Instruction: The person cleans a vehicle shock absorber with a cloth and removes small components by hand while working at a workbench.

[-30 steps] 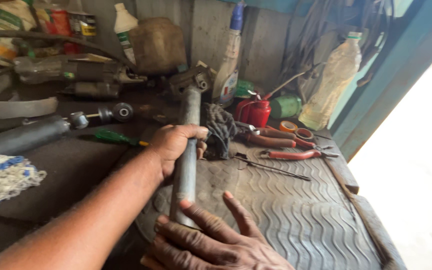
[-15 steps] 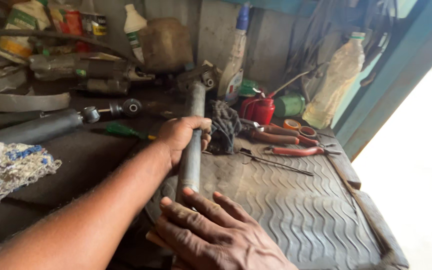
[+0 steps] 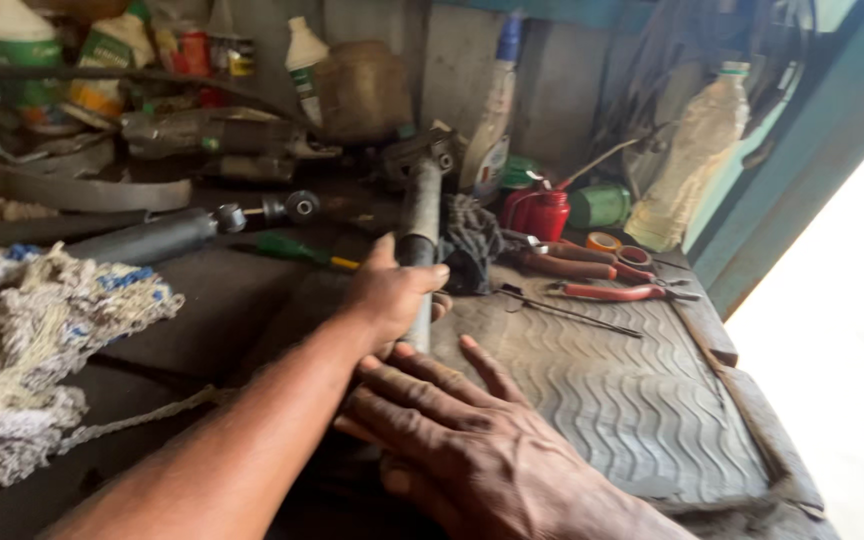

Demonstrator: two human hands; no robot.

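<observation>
A grey metal shock absorber (image 3: 420, 215) lies lengthwise on a ribbed rubber mat (image 3: 602, 390), its eyelet end pointing to the back of the bench. My left hand (image 3: 392, 295) reaches in from the lower left and is wrapped around the middle of the tube. My right hand (image 3: 472, 450) lies flat near the front, fingers apart, pointing left across the lower end of the tube, which it hides.
A second dark shock absorber (image 3: 152, 238) and a green screwdriver (image 3: 292, 250) lie to the left. Red pliers (image 3: 617, 292), a red oil can (image 3: 542, 215), a dark rag (image 3: 467, 240) and bottles (image 3: 687, 160) crowd the back. White netted cloth (image 3: 42, 330) sits far left.
My right hand has turned and slid left, its fingers now lying across the tube's lower end. My left hand keeps its grip on the tube. The view has shifted slightly.
</observation>
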